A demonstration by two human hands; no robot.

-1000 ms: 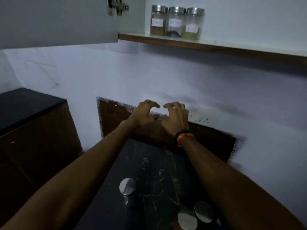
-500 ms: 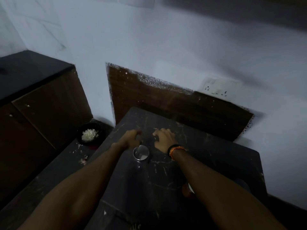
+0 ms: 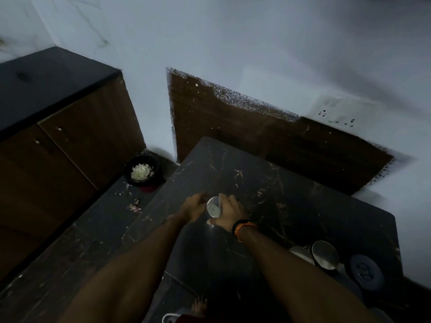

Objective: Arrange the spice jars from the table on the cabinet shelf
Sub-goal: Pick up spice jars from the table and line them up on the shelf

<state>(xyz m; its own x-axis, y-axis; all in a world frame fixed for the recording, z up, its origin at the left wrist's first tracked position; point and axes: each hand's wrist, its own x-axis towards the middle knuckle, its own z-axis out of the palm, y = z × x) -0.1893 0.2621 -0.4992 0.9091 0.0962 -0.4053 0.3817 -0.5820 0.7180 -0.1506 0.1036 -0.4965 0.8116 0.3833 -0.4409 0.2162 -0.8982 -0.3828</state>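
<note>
Since a half-second back I've brought both hands onto the jar [image 3: 214,207], left hand [image 3: 194,207] and right hand [image 3: 229,214] seemingly in a narrow grip around it on the worktop [image 3: 291,206]; two more jars [image 3: 325,254] wait.

Dim white wall [image 3: 256,43] (brown panel [image 3: 245,127] below)

Both forearms [image 3: 130,276] are bare, with no sleeves in view. The right wrist wears a black band [image 3: 240,223] beside an orange thread [image 3: 245,228].
</note>
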